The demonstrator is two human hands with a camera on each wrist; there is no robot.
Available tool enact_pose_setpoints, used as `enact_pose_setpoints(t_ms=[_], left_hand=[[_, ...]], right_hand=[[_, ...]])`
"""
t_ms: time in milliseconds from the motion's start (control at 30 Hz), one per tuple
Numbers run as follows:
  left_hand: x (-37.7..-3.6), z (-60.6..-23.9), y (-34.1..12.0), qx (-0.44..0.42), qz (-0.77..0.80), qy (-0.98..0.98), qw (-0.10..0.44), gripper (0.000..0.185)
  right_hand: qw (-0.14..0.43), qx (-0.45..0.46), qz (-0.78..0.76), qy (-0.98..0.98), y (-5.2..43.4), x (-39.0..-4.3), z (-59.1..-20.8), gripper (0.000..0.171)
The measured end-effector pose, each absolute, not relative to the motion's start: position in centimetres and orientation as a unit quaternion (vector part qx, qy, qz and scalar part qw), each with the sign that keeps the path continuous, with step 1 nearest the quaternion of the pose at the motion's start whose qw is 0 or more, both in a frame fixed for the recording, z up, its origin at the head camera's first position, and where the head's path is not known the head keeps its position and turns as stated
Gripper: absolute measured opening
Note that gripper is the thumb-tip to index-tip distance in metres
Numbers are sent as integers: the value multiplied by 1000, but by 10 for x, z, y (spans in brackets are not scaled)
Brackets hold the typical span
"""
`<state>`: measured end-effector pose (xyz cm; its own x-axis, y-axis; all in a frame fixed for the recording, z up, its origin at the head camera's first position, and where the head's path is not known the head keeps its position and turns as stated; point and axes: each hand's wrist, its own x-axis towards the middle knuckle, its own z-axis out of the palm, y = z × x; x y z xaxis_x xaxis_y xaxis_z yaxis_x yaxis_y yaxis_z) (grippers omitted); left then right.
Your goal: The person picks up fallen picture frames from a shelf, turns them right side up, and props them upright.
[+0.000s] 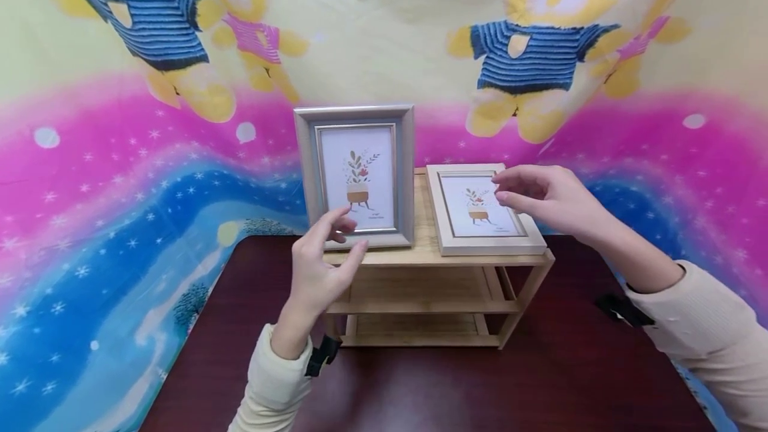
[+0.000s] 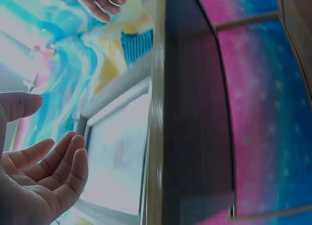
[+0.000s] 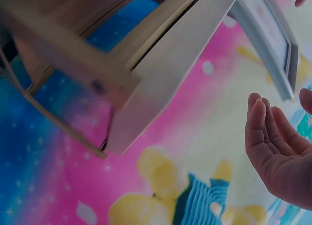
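Picture frames occupy the top of a small wooden shelf (image 1: 420, 255) that stands on a dark reddish surface (image 1: 420, 385), and both hands are raised in front of them.

Nearest the camera, cream sleeves (image 1: 270, 385) cover both forearms. The left hand (image 1: 321, 265) is held up just before the lower left corner of the standing silver frame (image 1: 357, 175); its fingers are loosely spread and gently bent, holding nothing. Whether a fingertip touches the frame cannot be told from the head view, and in the left wrist view the palm (image 2: 34, 186) sits beside the frame's edge with a gap showing.

Over to the right, the right hand (image 1: 540, 199) hovers above the lying white frame (image 1: 483, 209), fingers relaxed and slightly curved, thumb apart, gripping nothing. The right wrist view shows the open palm (image 3: 278, 152) clear of the frame.

The silver frame stands upright on the shelf's left part, showing a print of a potted plant. The white frame lies flat just beside it, on the right part, with a similar print.

Behind everything hangs a bright cloth backdrop (image 1: 120, 152) with yellow bears, pink and blue bands.
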<state>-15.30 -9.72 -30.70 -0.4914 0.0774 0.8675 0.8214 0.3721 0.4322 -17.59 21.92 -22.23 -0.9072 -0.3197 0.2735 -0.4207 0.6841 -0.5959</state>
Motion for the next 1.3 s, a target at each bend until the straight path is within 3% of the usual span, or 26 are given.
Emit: enact_pose_setpoints(t_ms=[300, 500, 667, 1033, 1300], left_hand=[[-149, -310, -49, -337, -473, -736, 347, 51], [-138, -311, -11, -278, -415, -820, 280, 64], [-133, -315, 16, -229, -337, -883, 232, 74], [-150, -325, 38, -185, -323, -897, 239, 82], [-157, -327, 42, -180, -334, -895, 235, 82]], right_hand=[[11, 169, 376, -911, 244, -200, -232, 47], [-15, 134, 443, -886, 267, -230, -248, 50], [-33, 75, 480, -873, 285, -253, -261, 65], [-111, 11, 541, -834, 287, -290, -292, 90], [-134, -20, 560, -817, 287, -297, -298, 75]])
